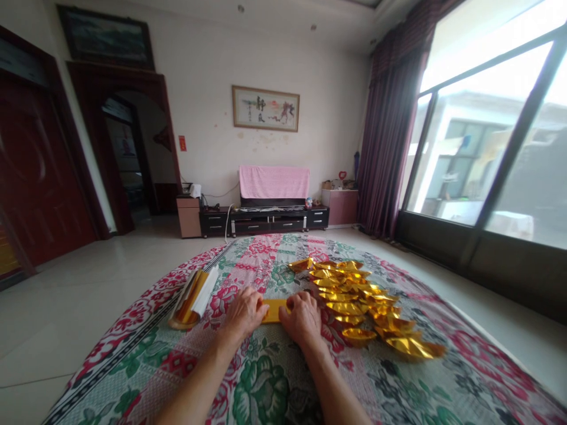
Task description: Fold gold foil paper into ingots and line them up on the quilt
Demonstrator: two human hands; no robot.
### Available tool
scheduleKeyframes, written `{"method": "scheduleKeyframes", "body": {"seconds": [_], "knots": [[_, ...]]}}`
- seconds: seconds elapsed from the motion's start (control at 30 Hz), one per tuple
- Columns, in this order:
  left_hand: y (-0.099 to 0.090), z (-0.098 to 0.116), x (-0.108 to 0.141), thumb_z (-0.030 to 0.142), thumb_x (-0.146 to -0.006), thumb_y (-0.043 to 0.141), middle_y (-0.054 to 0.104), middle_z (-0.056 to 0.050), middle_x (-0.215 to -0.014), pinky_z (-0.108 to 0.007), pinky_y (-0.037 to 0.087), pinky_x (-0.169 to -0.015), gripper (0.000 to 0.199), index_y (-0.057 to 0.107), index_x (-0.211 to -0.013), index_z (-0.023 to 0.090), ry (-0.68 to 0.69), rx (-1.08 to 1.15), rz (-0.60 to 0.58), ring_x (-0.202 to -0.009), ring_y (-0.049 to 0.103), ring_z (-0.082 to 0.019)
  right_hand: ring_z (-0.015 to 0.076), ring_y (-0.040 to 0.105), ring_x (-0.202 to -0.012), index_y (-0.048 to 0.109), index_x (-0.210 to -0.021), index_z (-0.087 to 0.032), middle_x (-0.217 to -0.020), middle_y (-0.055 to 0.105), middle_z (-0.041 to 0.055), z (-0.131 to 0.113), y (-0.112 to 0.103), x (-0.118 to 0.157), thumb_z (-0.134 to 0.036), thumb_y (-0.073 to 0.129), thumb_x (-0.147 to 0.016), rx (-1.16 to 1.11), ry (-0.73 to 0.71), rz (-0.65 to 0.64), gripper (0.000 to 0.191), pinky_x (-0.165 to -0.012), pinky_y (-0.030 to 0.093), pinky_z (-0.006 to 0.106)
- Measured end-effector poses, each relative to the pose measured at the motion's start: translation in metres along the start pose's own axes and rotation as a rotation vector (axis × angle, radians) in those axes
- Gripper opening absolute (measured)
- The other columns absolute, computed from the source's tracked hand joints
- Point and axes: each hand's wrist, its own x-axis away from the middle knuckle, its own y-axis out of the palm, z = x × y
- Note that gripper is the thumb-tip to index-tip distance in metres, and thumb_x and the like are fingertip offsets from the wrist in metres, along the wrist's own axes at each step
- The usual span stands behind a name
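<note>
A flat strip of folded gold paper [275,311] lies crosswise on the patterned cloth, between my two hands. My left hand [246,311] has its fingers curled around the strip's left end. At the right end, my right hand [303,317] grips the paper with bent fingers, thumb toward the middle. Both hands rest low over the cloth, and the strip's ends are hidden under the fingers. Just right of my right hand stand rows of folded gold paper ingots [348,308]. Left of my left hand is a loose roll of gold and white paper sheets [195,298].
The floral cloth [261,383] covers a round table. Beyond it stands a low black cabinet [268,221] with a pink towel [274,182] draped over what stands on it. A glazed window wall [487,147] and purple curtain [385,130] are at right; a dark red door [39,159] is at left.
</note>
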Motion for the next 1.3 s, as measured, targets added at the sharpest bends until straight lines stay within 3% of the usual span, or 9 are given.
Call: {"method": "scheduleKeyframes", "body": {"seconds": [0.4,0.73,0.97,1.3], "knots": [[-0.002,0.004,0.013,0.044,-0.074,0.058,0.056,-0.005,-0.092,-0.031,0.039,-0.083,0.028,0.057,-0.089,0.020,0.048,0.018,0.038,-0.091,0.051,-0.020,0.0269,0.044,-0.108,0.062,-0.088,-0.022,-0.112,0.053,0.0077,0.005,-0.001,0.005,-0.046,0.061,-0.065,-0.065,-0.036,-0.070,0.034,-0.092,0.031,0.036],[0.004,-0.006,0.014,0.048,-0.078,0.050,0.054,-0.006,-0.099,-0.033,0.038,-0.087,0.031,0.054,-0.093,0.021,0.094,0.031,0.001,-0.096,0.050,-0.020,0.0252,0.044,-0.108,0.058,-0.092,-0.023,-0.111,0.052,0.0062,0.010,-0.009,0.006,-0.045,0.060,-0.067,-0.030,-0.111,-0.165,0.034,-0.092,0.030,0.037],[0.001,-0.005,0.013,0.049,-0.069,0.059,0.054,-0.006,-0.100,-0.032,0.039,-0.087,0.037,0.056,-0.094,0.021,0.055,0.074,-0.022,-0.098,0.050,-0.022,0.0225,0.043,-0.109,0.059,-0.094,-0.024,-0.114,0.049,0.0044,0.024,-0.010,0.000,-0.041,0.059,-0.070,-0.075,-0.201,-0.245,0.030,-0.093,0.030,0.034],[-0.003,-0.004,0.013,0.048,-0.068,0.060,0.054,-0.006,-0.102,-0.031,0.039,-0.087,0.039,0.057,-0.096,0.020,0.037,0.104,-0.069,-0.099,0.051,-0.021,0.0193,0.043,-0.108,0.061,-0.092,-0.023,-0.116,0.049,0.0032,0.030,-0.020,-0.008,-0.023,0.055,-0.070,-0.106,-0.266,-0.372,0.023,-0.093,0.031,0.029]]}}
